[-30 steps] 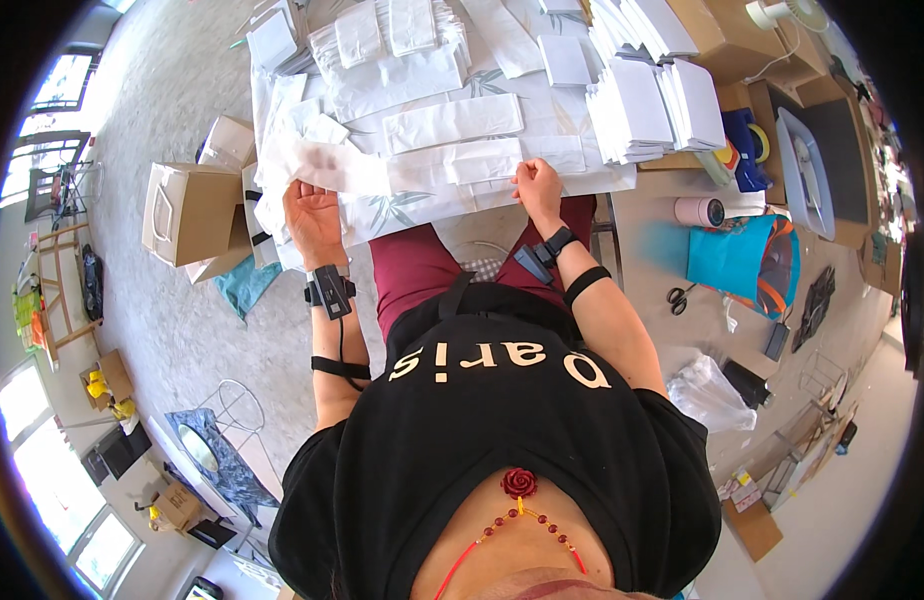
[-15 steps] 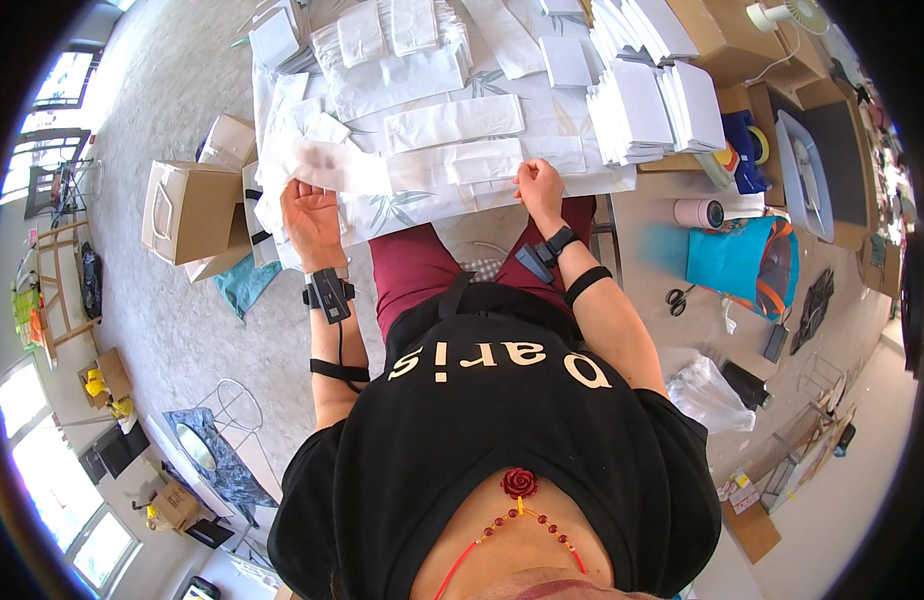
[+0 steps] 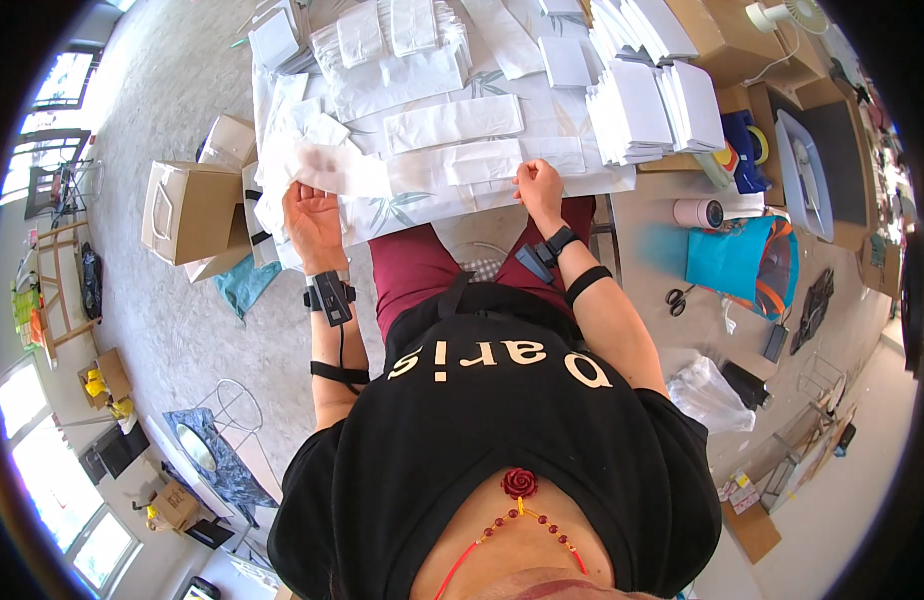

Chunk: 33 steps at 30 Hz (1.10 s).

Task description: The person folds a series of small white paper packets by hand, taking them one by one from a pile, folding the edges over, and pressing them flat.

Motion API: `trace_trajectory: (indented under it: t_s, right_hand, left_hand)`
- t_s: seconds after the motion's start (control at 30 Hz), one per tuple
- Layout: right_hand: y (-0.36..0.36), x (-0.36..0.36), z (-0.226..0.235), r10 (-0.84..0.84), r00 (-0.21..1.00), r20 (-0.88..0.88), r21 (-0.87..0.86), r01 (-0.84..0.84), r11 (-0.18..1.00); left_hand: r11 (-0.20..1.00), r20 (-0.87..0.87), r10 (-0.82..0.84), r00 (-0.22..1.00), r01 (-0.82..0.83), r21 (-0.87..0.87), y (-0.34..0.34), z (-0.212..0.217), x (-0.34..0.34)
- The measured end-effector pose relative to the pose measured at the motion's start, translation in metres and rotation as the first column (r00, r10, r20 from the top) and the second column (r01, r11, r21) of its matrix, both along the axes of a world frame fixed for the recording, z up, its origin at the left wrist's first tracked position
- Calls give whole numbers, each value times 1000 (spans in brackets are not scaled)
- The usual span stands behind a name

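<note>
A long, thin white strip [image 3: 367,175], see-through in places, lies along the near edge of the table. My left hand [image 3: 314,215] is palm up at its left end, fingers bent, and their tips show faintly through the material as it holds that end. Near the right part of the strip, my right hand [image 3: 540,188] is closed in a pinch at a folded white piece [image 3: 484,162] lying there. What sits between its fingertips is too small to make out. Just beyond lies another flat white strip [image 3: 454,124].
On the leaf-patterned table cover [image 3: 392,210], stacks of folded white sheets [image 3: 630,110] stand at the right and a pile of flat white pieces [image 3: 397,80] lies farther back. Cardboard boxes [image 3: 194,210] flank the table at left. A turquoise bag [image 3: 727,265] and scissors [image 3: 677,300] are on the floor at right.
Both hands stay almost in place. The dark shape of the left fingers behind the strip looks fainter and slightly shifted.
</note>
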State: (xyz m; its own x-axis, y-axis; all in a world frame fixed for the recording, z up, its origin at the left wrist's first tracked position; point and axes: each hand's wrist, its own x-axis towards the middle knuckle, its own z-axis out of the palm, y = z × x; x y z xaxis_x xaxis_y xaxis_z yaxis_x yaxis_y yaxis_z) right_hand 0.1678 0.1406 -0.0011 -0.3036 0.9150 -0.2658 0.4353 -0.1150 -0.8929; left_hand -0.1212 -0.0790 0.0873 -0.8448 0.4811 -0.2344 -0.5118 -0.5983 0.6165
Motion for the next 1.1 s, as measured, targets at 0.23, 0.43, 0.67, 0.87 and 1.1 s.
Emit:
trace_trajectory:
  t_s: [0.23,0.43,0.67,0.87,1.1]
  right_hand:
    - [0,0,1,-3,1000,-6,-6,3,1000]
    - [1,1,-1,-4,1000,-9,11,4,1000]
    - [1,7,-11,-65,982,179,382,-9,924]
    - [-5,0,3,-49,975,216,459,-57,886]
    - [-13,-8,24,260,888,380,614,-452,647]
  left_hand:
    - [1000,-7,8,1000,-8,-8,-2,-2,1]
    - [1000,14,13,1000,-13,-13,-2,-2,3]
    - [1000,11,14,1000,-14,-21,-2,-17,-5]
    - [1000,27,4,1000,-3,-25,0,-26,-12]
    - [997,13,-58,998,59,-58,3,-31,-13]
